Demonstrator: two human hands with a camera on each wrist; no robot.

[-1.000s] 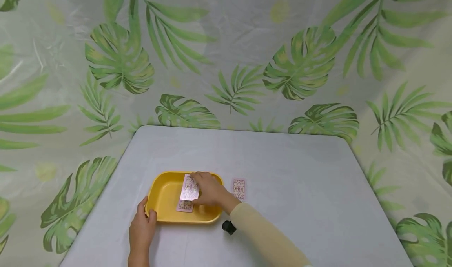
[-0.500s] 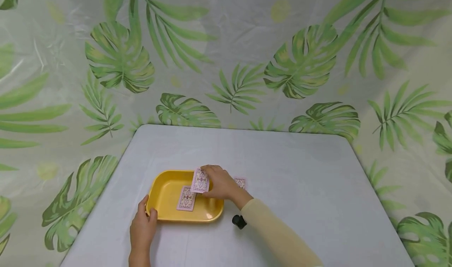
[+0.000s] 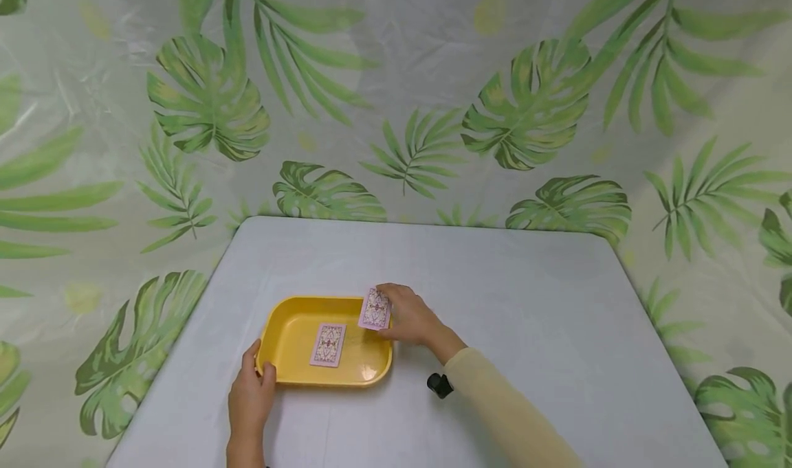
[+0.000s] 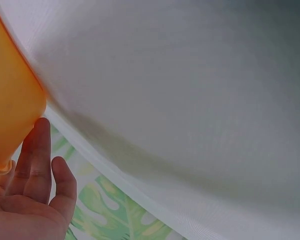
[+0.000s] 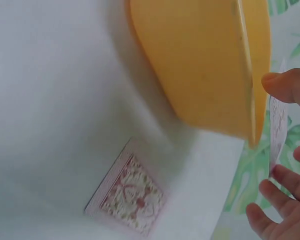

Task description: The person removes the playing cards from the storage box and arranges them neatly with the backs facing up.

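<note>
My right hand (image 3: 413, 318) pinches a playing card (image 3: 375, 308) with a pink patterned back, held over the right rim of a yellow tray (image 3: 291, 372). In the right wrist view that card (image 5: 278, 130) is seen nearly edge-on between thumb and fingertips. A second card (image 3: 328, 345) with the same back lies on the tray's floor, near its middle. At the tray's lower left corner, my left hand (image 3: 250, 396) grips the rim. Another card (image 5: 132, 195) lies on the table outside the tray; the right hand hides it in the head view.
The tray stands on a table with a pale cloth (image 3: 495, 282). Behind and around the table hangs a leaf-print sheet (image 3: 402, 97). A small black device (image 3: 440, 385) shows beside the right wrist.
My right hand has carried its card rightward and away from me, from above the tray's middle to its right rim, uncovering the card inside. The left hand stays at the tray's corner.
</note>
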